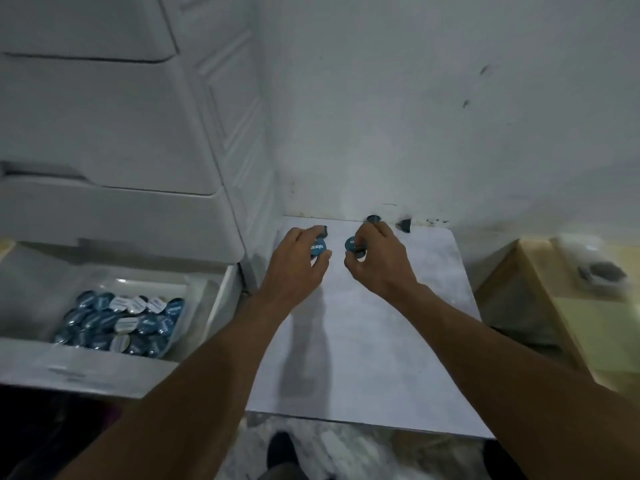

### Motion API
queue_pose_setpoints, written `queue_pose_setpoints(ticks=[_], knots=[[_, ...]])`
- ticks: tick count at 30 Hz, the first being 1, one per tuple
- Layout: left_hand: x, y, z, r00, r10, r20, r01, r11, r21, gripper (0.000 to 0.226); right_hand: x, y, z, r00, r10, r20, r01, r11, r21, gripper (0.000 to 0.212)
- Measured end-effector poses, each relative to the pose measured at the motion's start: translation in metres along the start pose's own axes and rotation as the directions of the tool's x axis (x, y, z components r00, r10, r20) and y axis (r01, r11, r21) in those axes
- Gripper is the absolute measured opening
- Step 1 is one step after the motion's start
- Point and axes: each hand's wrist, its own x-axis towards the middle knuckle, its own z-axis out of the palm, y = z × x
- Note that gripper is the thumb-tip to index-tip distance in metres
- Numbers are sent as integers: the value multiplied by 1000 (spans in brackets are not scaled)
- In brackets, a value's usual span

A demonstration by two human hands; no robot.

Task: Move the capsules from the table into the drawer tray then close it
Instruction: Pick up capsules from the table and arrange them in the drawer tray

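My left hand (pixel 298 258) grips blue-lidded capsules (pixel 319 248) at the back of the white table (pixel 363 358). My right hand (pixel 375 259) holds another blue capsule (pixel 351 244) and curls round more beneath it. Two dark capsules are left by the wall: one (pixel 373 219) just beyond my right fingers and one (pixel 404 224) lying on its side further right. At the lower left, the open drawer (pixel 221 306) of a white plastic cabinet holds a clear tray (pixel 180 317) filled with several blue and white capsules (pixel 121 323).
The white cabinet (pixel 121 133) rises at the left with shut drawers above the open one. A pale wooden box (pixel 554 323) with a bag of dark items (pixel 602 271) stands right of the table. The wall is right behind the table. My foot (pixel 282 452) shows below.
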Motion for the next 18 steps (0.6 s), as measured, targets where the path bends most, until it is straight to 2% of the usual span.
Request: queue_pose_setpoints(ticks=[3,7,10,13,18], knots=[[-22,-17,-38,995,-73,-61,74,997,25,51,-5,-36,14,996,-78,32,76,996,40,31],[-51,-47,-87,986,-115,-119,121,991,50,43,-15,-89,36,986,-162,30,160,985,65,46],[-71,-75,-122,981,-112,-156,128,987,99,38,-25,-128,55,978,-209,26,207,976,64,40],[-91,-108,-158,983,-103,-153,128,979,161,42,-37,-169,78,975,-217,40,213,974,79,38],[-124,-163,-217,979,-154,-136,172,976,131,43,-58,-241,123,968,-249,23,247,967,61,35]])
